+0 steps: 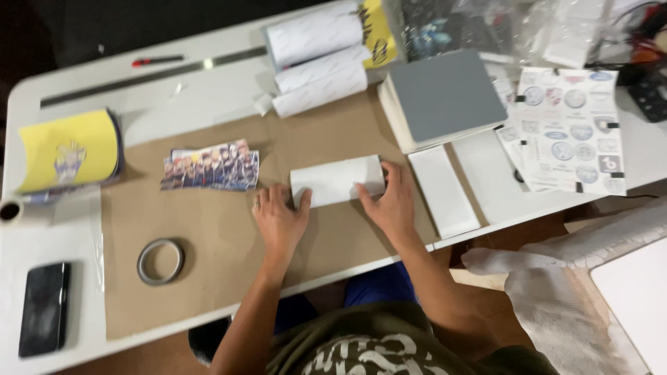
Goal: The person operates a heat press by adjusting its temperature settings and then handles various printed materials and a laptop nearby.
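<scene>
1. Nearest to the camera are the person's two forearms, which reach up to a white folded sheet [338,181] on the brown cardboard mat [229,236] of the tabletop [208,97].
2. The left hand [280,219] lies flat with fingers spread. It presses on the lower left corner of the white folded sheet and grips nothing.
3. The right hand [390,201] is also open and flat, with fingers over the right end of the sheet. It seems to hold the edge down, but the view is blurred there.
4. The sheet lies just left of the narrow white board [443,191] and below the grey book [441,101]. Its long axis runs left to right, with the right end a little higher, pointing toward the grey book.
5. Risk, as I judge it: if one hand pushes harder than the other, the sheet could slide on the smooth mat and the fold become crooked.
6. The tape ring [160,261] and the strip of printed pictures [210,167] lie well left of the sheet. The black phone [43,307] lies farther left.
</scene>
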